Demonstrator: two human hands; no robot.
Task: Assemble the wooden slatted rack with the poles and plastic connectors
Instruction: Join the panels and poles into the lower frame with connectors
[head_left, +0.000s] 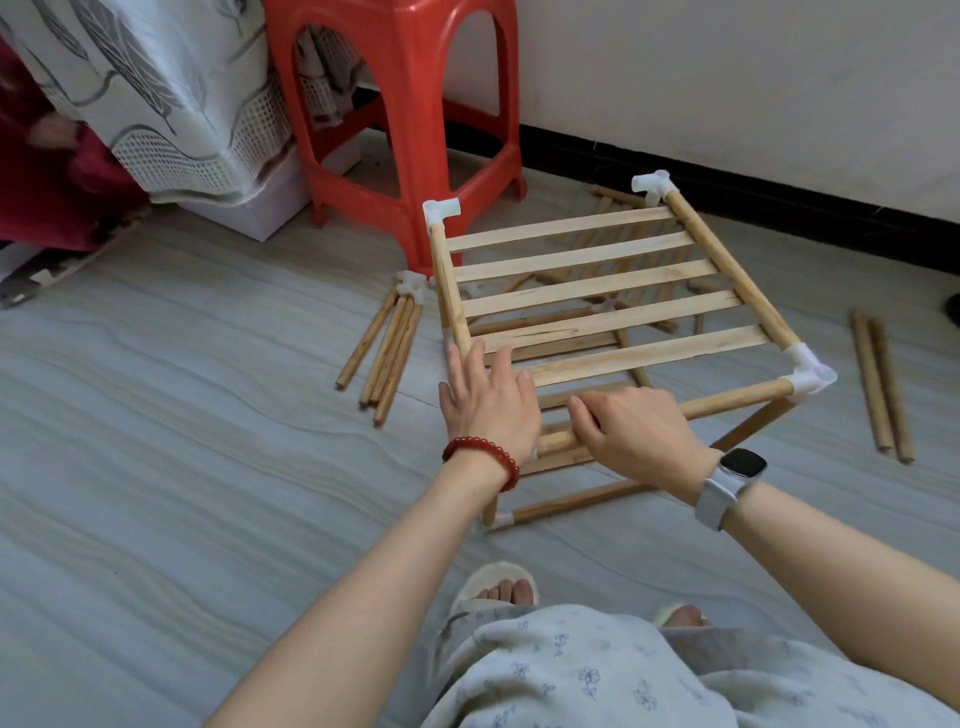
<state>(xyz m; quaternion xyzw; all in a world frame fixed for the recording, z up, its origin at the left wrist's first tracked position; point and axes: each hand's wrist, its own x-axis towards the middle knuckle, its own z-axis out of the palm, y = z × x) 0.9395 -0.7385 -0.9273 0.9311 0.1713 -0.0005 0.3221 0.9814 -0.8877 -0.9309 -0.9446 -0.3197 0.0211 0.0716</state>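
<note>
Wooden slats of the slatted rack are sitting mid-frame, just above both hands. The left hand is lying flat with straight fingers over the rack's near-left corner, hiding the connector there. The right hand is curling round the front pole, which is running to the white plastic connector at right. Loose poles are lying at left, two more poles at right, a red plastic stool behind. Parts under the rack are hard to make out.
</note>
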